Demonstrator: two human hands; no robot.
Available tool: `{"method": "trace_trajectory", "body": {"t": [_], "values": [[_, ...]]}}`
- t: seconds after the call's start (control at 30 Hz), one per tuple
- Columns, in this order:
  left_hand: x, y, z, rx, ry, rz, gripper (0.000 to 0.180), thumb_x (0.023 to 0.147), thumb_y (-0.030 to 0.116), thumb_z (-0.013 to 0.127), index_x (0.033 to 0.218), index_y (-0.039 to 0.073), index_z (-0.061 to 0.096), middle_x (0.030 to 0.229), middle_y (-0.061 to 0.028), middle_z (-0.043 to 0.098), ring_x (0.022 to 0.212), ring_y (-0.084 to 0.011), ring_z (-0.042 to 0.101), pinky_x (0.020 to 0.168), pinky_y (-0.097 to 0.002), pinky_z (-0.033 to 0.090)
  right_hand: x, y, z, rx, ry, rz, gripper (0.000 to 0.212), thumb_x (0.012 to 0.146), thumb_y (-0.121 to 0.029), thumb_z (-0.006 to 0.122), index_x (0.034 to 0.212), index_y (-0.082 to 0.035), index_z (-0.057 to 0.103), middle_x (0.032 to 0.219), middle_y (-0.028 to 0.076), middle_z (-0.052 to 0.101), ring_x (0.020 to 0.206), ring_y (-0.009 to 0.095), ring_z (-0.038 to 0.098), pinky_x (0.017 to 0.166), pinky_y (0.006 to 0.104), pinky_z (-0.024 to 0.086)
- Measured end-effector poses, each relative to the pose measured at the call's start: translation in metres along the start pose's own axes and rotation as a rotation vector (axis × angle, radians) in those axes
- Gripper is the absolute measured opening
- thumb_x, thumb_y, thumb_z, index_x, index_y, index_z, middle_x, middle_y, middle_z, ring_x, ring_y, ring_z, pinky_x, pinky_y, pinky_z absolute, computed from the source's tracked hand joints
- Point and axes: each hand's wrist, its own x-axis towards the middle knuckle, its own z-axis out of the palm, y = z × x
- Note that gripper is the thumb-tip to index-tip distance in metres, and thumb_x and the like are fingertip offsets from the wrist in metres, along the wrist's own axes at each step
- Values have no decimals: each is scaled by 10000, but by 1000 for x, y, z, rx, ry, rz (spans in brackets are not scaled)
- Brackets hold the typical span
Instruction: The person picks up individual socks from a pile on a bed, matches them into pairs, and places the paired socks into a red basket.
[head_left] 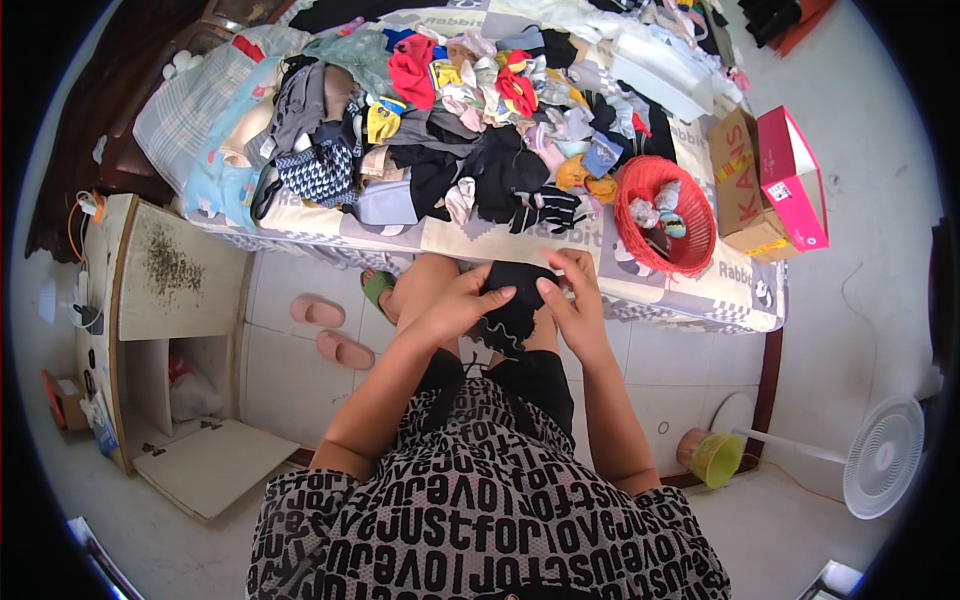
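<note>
Black sock (515, 300) is pinched by left hand (455, 305) and right hand (575, 300), just off the bed's (480, 240) near edge | likely soft, light, floppy; best held at its rim | red basket (665, 215) sits near the bed's right corner

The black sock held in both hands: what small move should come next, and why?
Probably drop the black sock into the red basket to the right. Both the left hand and the right hand pinch it bunched together, and the basket already holds bundled socks.
</note>
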Motion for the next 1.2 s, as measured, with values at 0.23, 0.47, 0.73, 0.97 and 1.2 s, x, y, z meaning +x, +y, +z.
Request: {"method": "trace_trajectory", "body": {"t": [0.23,0.47,0.73,0.97,1.2], "values": [[7,-8,-3,222,38,-121,303,869,155,579,1127,3,532,953,-3,579,889,-82,509,805,-210,404,-6,20,2,-2,-96,158,264,768,-38,655,1012,-8,559,874,97,577,759,210,576,686,252,453],[2,-8,-8,-485,33,-265,369,855,329,565,1085,41,548,1000,-48,603,965,-145,556,807,-264,443,-12,20,14,-336,32,-268,310,645,24,646,938,-12,551,944,139,549,799,324,570,695,327,474],[-8,-8,6,-386,207,17,353,781,75,655,1103,12,526,1010,-35,575,953,-119,539,797,-254,441,-13,17,13,-288,1,-266,411,629,93,590,1023,-24,580,1034,125,536,923,286,564,770,318,460],[-5,-6,13,0,269,208,425,665,-160,545,1062,-11,574,915,-2,601,789,-74,556,704,-199,453,-20,33,18,499,-18,263,335,862,-69,569,1187,-24,501,984,-4,467,883,86,474,794,212,393],[-10,3,17,361,361,157,369,674,-128,577,1021,-2,577,908,-28,601,831,-94,558,737,-214,452,-21,45,16,467,-207,366,310,823,-3,584,1122,-1,502,982,11,488,869,78,493,744,195,412]]}}
